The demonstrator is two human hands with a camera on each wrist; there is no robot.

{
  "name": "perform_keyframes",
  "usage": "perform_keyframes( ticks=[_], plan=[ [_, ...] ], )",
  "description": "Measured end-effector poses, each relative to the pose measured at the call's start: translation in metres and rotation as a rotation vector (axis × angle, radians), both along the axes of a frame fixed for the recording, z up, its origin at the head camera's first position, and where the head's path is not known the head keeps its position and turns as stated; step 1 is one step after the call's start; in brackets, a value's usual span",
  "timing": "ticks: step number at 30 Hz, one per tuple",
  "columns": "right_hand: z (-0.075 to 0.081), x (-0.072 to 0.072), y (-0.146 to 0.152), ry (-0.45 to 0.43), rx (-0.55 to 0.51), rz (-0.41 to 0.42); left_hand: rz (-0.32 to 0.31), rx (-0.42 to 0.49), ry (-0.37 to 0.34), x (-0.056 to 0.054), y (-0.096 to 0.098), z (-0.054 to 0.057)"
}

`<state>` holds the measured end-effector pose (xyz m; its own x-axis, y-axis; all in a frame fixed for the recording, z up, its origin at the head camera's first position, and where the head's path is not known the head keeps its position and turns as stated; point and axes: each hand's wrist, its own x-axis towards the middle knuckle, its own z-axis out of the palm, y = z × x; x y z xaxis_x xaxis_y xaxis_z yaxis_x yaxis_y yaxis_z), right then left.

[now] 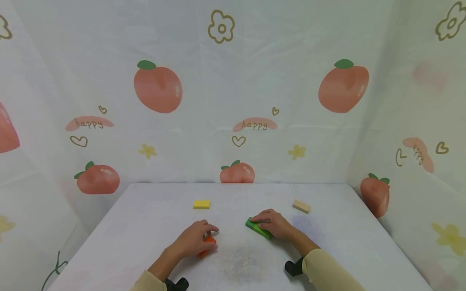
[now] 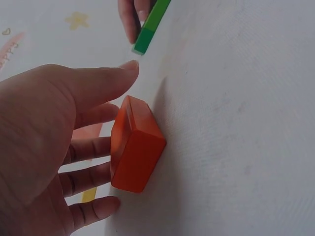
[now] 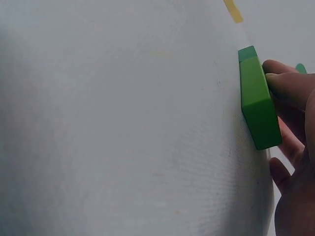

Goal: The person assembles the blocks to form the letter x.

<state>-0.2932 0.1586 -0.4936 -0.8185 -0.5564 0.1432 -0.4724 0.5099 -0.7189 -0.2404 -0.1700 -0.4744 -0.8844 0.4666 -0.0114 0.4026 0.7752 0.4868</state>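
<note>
"Left hand (image 1: 194,239) first?"

"Fingers apart, loosely bent around the orange block (image 2: 142,152), thumb standing off it. Fingers pass behind the block; contact can't be told."

"And that block sits where?"

"At the bench (image 1: 145,218), just under the left hand."

"Right hand (image 1: 274,224)?"

"On the green block (image 3: 255,88). Clamped or merely resting, can't tell. Block lies slantwise, right of the orange one and a bit farther out; far-left end is a darker green. One piece or two, unclear."

"Outward from there?"

"Yellow block (image 1: 202,205) beyond the left hand, toward the back edge. Wood block (image 1: 301,206) beyond the right hand, also near the back, turned at an angle."

"Rest?"

"Beige sleeves (image 1: 329,268), black gear (image 1: 294,268) at the wrists, white curtain (image 1: 204,81) behind with peaches, flowers, 'happy'."
</note>
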Motion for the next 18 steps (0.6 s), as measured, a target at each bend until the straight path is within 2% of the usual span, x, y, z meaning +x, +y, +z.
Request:
perform_keyframes(
  ticks=[10,18],
  plan=[
    [-0.0016,-0.0005,0.0006,-0.007,0.016,-0.015,0.042,-0.047,-0.004,0.0054,0.0026,-0.0005],
    [0.0002,0.0006,-0.0006,0.000,0.006,-0.010,0.045,-0.083,0.010,0.0092,0.0032,-0.0012]
  ],
)
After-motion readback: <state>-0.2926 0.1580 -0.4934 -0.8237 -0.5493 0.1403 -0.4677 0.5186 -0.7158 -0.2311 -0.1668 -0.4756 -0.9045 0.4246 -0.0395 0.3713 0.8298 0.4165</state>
